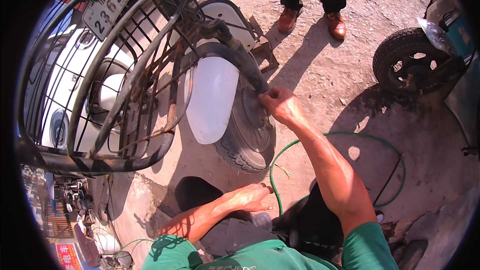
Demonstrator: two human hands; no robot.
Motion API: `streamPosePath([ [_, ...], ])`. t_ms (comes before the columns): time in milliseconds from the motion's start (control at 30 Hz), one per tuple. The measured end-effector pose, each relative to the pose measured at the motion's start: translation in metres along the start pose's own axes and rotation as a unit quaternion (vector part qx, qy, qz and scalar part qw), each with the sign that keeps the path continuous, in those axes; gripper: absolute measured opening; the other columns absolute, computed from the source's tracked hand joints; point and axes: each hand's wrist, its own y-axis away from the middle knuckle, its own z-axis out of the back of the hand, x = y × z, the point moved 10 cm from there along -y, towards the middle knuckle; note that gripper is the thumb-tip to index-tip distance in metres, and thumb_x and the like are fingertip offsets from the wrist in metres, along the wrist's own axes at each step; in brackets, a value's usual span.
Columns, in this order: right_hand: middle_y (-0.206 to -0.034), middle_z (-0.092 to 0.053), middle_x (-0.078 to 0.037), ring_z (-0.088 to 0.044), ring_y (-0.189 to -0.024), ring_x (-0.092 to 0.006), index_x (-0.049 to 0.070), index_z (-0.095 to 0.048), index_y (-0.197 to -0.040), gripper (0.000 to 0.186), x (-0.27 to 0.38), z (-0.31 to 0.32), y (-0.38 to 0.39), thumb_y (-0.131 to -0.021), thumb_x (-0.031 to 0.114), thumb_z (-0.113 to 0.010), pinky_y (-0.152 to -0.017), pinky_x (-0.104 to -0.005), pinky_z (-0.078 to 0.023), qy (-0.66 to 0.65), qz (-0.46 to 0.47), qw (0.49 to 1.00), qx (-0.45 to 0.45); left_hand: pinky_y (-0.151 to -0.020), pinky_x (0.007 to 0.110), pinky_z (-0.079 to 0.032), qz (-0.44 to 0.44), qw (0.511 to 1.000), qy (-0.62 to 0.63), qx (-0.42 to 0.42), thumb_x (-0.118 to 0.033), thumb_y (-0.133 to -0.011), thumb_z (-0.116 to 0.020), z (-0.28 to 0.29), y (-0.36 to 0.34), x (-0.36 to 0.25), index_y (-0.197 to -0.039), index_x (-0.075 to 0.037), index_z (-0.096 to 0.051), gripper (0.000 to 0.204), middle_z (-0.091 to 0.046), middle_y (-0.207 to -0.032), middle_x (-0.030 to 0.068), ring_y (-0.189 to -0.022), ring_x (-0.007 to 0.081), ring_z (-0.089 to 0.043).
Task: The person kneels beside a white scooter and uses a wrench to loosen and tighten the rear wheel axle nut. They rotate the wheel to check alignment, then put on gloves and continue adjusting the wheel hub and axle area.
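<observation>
"Basket (95,164) is the biggest thing near the work, yes?"

"Yes, dark wire bars filling the upper left, well apart from both hands. Next in size comes the wheel (248,132), treaded and dusty, around the middle of the view."

"Which way does the wheel lie from the person?"

"Ahead of the torso. It shows at a slant, its long axis in view running from upper left to lower right. The white mudguard (212,100) covers part of its left side."

"And the fork leg (242,65)?"

"It's the dark tube slanting the same way, beside the mudguard, its lower end coming down close to the hub."

"Which hand is nearer?"

"The right hand (280,104), clearly. It's at the fork leg's lower end, with the hub just to its left and the forearm reaching up from lower right."

"Is it gripping?"

"Its fingers are bent inward there, but I can't tell whether they pinch the tube or some small part they hide."

"The left hand (247,197)?"

"Below the wheel and apart from it, fingers loosely curled. I see nothing in it, though the palm is hidden, so I can't be sure."
</observation>
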Motion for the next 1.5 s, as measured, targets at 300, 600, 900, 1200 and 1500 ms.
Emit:
streamPosePath([
  [300,-0.082,-0.076,-0.009,-0.071,-0.077,-0.0193,0.004,-0.076,-0.096,0.035,-0.005,-0.005,-0.003,-0.091,0.039,-0.072,-0.073,-0.0368,-0.054,-0.020,-0.009,1.000,0.009,-0.089,0.054,-0.053,-0.024,0.999,-0.044,-0.002,-0.045,-0.094,-0.067,0.008,0.003,-0.012,-0.137,0.007,-0.054,0.069,-0.067,-0.111,0.0336,-0.106,0.0486,-0.066],
  [600,-0.085,-0.077,-0.011,-0.072,-0.079,-0.0200,0.002,-0.076,-0.101,0.039,-0.011,-0.007,-0.005,-0.091,0.039,-0.073,-0.073,-0.0370,-0.054,0.012,0.005,1.000,0.014,-0.074,0.055,-0.052,-0.118,0.987,-0.020,-0.109,-0.041,-0.092,-0.070,0.009,-0.007,-0.012,-0.119,0.009,-0.057,0.058,-0.067,-0.088,0.0295,-0.089,0.0479,-0.067],
  [900,-0.079,-0.070,-0.002,-0.058,-0.067,-0.0096,0.001,-0.072,-0.098,0.029,0.004,0.003,0.005,-0.095,0.029,-0.073,-0.060,-0.0291,-0.047,0.022,0.041,0.999,-0.017,-0.079,0.055,-0.053,-0.094,0.990,-0.019,-0.101,-0.040,-0.092,-0.069,0.009,0.000,-0.024,-0.116,0.006,-0.058,0.053,-0.067,-0.096,0.0290,-0.095,0.0483,-0.066],
  [1200,-0.077,-0.071,-0.006,-0.064,-0.070,-0.0142,-0.001,-0.074,-0.097,0.035,0.017,0.006,0.014,-0.094,0.034,-0.071,-0.065,-0.0332,-0.051,0.022,0.028,0.999,0.017,-0.080,0.055,-0.053,-0.070,0.994,-0.005,-0.090,-0.041,-0.093,-0.070,0.015,0.001,-0.020,-0.119,0.006,-0.056,0.056,-0.066,-0.094,0.0306,-0.096,0.0496,-0.066],
  [1500,-0.092,-0.076,-0.013,-0.072,-0.090,-0.0243,0.004,-0.076,-0.106,0.043,0.023,0.010,0.019,-0.089,0.043,-0.070,-0.083,-0.0396,-0.054,0.050,0.010,0.998,0.038,-0.100,0.051,-0.050,-0.018,1.000,-0.005,-0.024,-0.042,-0.094,-0.068,0.014,-0.002,-0.023,-0.140,0.004,-0.053,0.067,-0.065,-0.122,0.0304,-0.117,0.0465,-0.062],
])
